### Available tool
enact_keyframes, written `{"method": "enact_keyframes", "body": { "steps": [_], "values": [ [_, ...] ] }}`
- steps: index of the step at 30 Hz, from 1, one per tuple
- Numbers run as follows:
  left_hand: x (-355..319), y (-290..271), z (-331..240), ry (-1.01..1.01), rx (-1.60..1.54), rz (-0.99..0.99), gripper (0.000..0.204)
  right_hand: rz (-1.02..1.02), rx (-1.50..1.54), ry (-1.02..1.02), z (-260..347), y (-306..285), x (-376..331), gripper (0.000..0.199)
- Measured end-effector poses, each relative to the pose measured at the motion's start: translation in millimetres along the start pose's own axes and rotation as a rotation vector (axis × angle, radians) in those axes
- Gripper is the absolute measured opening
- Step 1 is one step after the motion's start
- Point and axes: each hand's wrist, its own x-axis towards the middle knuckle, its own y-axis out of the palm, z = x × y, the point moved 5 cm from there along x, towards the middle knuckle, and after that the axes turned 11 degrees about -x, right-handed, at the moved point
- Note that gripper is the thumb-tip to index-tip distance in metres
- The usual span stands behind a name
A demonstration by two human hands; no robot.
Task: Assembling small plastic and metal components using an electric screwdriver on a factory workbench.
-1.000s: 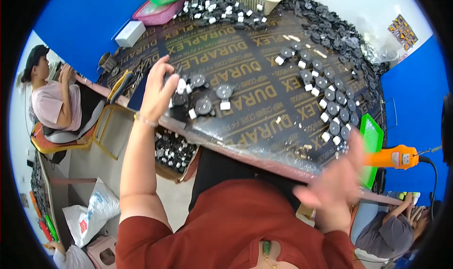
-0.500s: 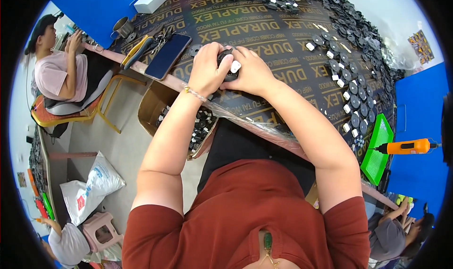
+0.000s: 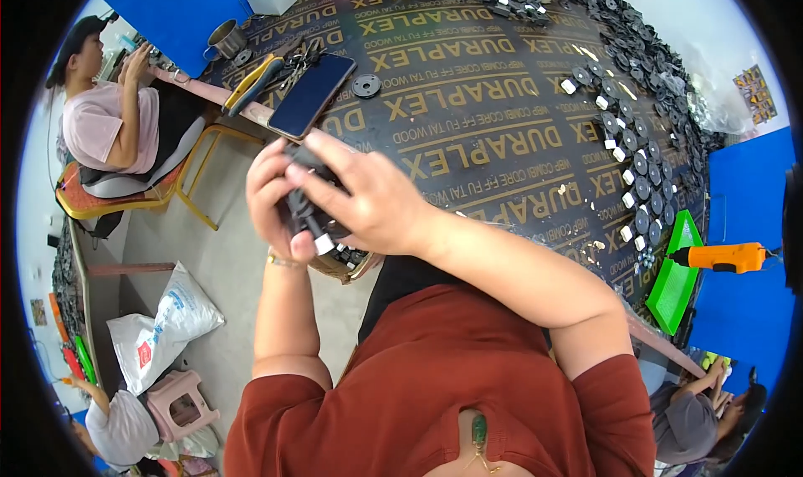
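Observation:
Both hands are at the table's near edge, over a cardboard box [image 3: 333, 271] that they mostly hide. Between them is a black plastic part with a small white block [image 3: 324, 244] at its lower end. My left hand [image 3: 269, 191] curls round the part from the left, its fingers closed on it. From the right, my right hand [image 3: 375, 199] lays its fingers over the top of the same part. Motion blur and the fingers hide most of its shape. A single black disc [image 3: 365, 86] lies on the table beyond.
A phone [image 3: 313, 96], pliers [image 3: 253, 82] and a metal mug [image 3: 226, 39] are at the table's left. Black discs with white blocks [image 3: 641, 176] line the right, near a green tray [image 3: 672, 280] and an orange electric screwdriver [image 3: 726, 258]. Other people sit nearby.
Both hands have moved left and toward me with the black part, from above the table to over the cardboard box. The disc on the table now shows fully.

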Motion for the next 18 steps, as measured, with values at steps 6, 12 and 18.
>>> {"method": "enact_keyframes", "body": {
  "steps": [6,12,18],
  "values": [
    [-92,-58,48,-0.386,0.392,0.235,0.049,0.489,-0.075,0.074,1,38,-11,0.088],
    [-72,-73,40,-0.332,0.44,-0.061,0.037,0.18,-0.339,0.033,7,-175,1,0.048],
    [43,54,5,0.039,0.16,0.042,0.03,-0.654,-1.416,-0.017,81,-425,-128,0.047]
  ]
}}
